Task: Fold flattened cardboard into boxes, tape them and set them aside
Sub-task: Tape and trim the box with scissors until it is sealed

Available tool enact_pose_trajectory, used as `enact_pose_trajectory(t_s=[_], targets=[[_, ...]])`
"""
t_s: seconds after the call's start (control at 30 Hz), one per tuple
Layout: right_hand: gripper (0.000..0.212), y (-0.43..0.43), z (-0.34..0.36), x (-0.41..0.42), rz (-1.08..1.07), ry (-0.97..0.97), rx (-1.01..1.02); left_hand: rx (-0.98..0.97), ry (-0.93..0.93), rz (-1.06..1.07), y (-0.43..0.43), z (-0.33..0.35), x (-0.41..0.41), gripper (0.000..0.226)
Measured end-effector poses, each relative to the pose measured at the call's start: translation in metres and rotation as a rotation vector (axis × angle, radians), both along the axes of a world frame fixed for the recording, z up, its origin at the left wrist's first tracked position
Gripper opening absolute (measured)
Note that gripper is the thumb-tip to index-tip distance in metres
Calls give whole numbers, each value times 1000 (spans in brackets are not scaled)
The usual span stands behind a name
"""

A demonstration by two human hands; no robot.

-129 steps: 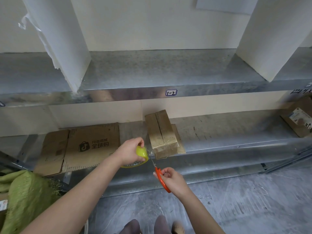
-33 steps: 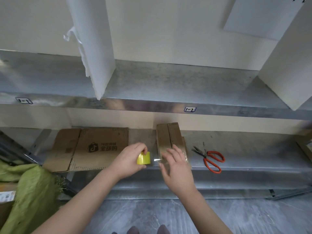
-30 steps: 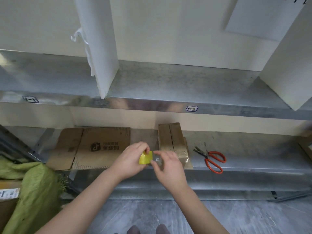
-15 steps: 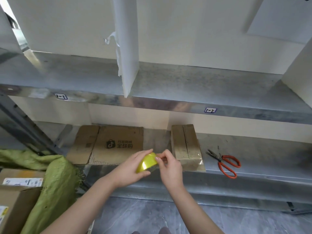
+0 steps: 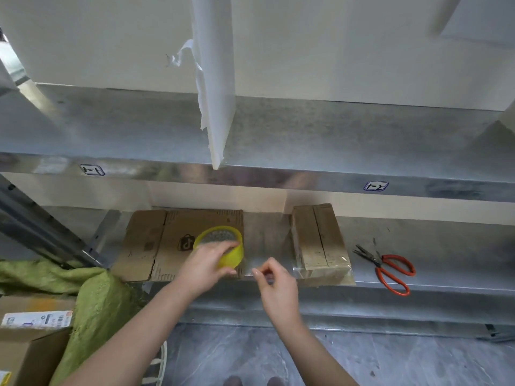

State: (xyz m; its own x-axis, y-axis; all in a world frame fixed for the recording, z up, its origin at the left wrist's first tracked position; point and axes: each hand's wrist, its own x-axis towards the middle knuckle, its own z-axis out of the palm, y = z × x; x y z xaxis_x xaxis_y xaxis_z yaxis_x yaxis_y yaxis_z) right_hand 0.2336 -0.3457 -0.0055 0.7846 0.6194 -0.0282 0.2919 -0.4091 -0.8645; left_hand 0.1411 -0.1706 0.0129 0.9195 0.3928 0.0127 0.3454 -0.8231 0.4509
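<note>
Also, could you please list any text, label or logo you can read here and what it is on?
"1-1": left sticker on the upper shelf, front edge.
"1-2": right sticker on that edge.
Flattened cardboard: a music-note bag logo only; any wording is hidden by the tape roll.
Box label, lower left: too small to read.

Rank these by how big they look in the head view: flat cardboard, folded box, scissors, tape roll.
Largest first:
flat cardboard
folded box
scissors and tape roll look alike; the roll is nearer, so unranked.
</note>
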Motion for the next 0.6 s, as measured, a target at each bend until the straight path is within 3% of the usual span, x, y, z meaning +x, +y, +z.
enact_pose_trajectory(t_s=[0.2, 0.6], targets=[[16, 23, -31, 16, -219, 235, -146, 19, 24, 16, -15, -44, 16, 64], [19, 19, -70, 35, -267, 87, -386, -28, 113, -183, -12, -73, 40, 61]])
